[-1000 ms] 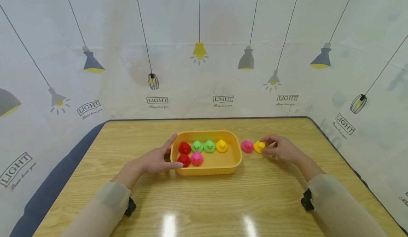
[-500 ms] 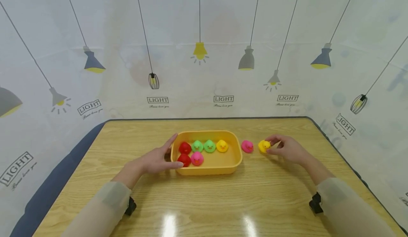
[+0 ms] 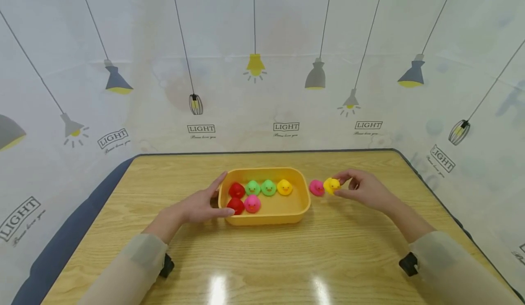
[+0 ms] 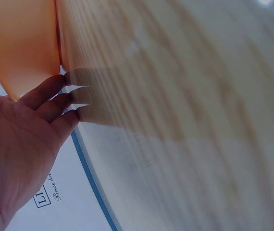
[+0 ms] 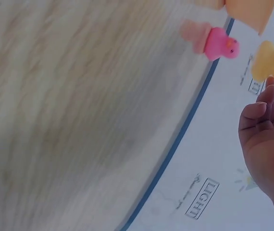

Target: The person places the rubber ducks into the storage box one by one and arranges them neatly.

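Note:
In the head view my right hand pinches a yellow rubber duck between thumb and fingertips. The duck is raised off the table in the right wrist view. A pink rubber duck sits just left of it, beside the right end of a yellow plastic bin. Spanning the bin's left end, my left hand grips it, thumb at the front rim and index finger at the back corner. Inside are two red ducks, two green ducks, one yellow duck and one pink duck.
A wooden table bears everything. Behind it hangs a pale curtain printed with lamps, which also closes in both sides. Each sleeve has a small black device at the cuff.
My right hand drew the yellow duck rightward from the pink one, then lifted it and brought it back left close to the pink duck. My left hand has stayed on the bin.

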Motion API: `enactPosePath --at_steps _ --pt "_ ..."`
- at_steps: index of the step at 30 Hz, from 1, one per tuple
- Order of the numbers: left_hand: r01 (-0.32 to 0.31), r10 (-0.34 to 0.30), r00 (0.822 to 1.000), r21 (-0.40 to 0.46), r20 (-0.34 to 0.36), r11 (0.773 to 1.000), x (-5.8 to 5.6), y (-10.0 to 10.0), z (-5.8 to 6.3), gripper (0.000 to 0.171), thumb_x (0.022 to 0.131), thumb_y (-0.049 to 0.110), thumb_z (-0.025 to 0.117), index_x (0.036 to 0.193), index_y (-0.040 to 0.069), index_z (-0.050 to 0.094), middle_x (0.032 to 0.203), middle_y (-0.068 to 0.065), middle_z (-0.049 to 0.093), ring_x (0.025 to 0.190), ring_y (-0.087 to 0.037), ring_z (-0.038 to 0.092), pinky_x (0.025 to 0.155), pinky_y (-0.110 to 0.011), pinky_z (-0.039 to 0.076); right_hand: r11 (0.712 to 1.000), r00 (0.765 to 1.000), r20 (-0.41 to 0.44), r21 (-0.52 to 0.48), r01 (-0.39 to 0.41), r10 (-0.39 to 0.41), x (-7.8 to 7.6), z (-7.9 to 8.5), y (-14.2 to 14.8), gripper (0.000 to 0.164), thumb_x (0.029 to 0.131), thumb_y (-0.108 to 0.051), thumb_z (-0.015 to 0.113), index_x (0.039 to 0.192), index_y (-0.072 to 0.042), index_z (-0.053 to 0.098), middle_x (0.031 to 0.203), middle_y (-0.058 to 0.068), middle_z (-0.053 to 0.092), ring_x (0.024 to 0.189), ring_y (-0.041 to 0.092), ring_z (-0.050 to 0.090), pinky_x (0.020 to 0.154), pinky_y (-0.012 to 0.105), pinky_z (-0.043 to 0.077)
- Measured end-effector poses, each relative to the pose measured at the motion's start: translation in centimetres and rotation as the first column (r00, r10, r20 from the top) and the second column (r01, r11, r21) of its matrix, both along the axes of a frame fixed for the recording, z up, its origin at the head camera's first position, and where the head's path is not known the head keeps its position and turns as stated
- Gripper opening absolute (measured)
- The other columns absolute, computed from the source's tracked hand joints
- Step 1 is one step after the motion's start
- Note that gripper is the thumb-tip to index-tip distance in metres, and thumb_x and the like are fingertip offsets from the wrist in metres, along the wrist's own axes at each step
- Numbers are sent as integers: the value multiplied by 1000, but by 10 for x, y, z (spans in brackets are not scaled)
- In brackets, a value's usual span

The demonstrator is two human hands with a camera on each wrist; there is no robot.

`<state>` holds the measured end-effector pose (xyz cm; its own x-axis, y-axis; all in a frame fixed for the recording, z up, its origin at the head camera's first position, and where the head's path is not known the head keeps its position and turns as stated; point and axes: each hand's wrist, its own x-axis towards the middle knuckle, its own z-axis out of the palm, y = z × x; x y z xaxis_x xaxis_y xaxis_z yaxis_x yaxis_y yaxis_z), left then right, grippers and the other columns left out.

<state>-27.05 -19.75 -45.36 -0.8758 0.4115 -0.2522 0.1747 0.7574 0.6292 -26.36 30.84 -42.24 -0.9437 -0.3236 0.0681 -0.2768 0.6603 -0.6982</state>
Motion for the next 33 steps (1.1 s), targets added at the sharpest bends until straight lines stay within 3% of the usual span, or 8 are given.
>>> enactPosePath --at_steps 8,17,25,33 --pt "-1 1 1000 6 -7 1000 1 0 0 122 92 69 79 176 44 -6 170 -19 50 154 -44 50 129 -69 35 998 998 -26 -22 -66 66 -1 9 -35 38 96 -26 88 128 -10 75 109 11 70 79 17 57 61 25 49" --pt "2 -2 1000 2 -7 1000 0 -2 0 122 91 72 77 176 43 -5 171 -17 48 155 -43 49 130 -67 34 994 994 5 -21 -111 111 -2 13 -75 41 94 -28 89 129 -13 75 99 7 68 83 21 58 66 24 51" --pt "3 -3 1000 4 -15 1000 0 -1 -2 124 90 73 78 177 42 -5 169 -18 51 153 -43 51 129 -67 36 981 981 -43 -22 -193 192 -6 5 -105 37 93 -28 90 125 -15 76 110 5 71 85 19 58 72 24 51" --pt "1 -1 1000 -1 -16 1000 0 -1 -2 124 88 76 77 176 44 -4 170 -17 50 154 -42 51 130 -66 36 970 970 -46 -22 -240 239 -9 1 -131 37 94 -27 89 126 -13 76 110 9 73 85 17 59 73 24 51"
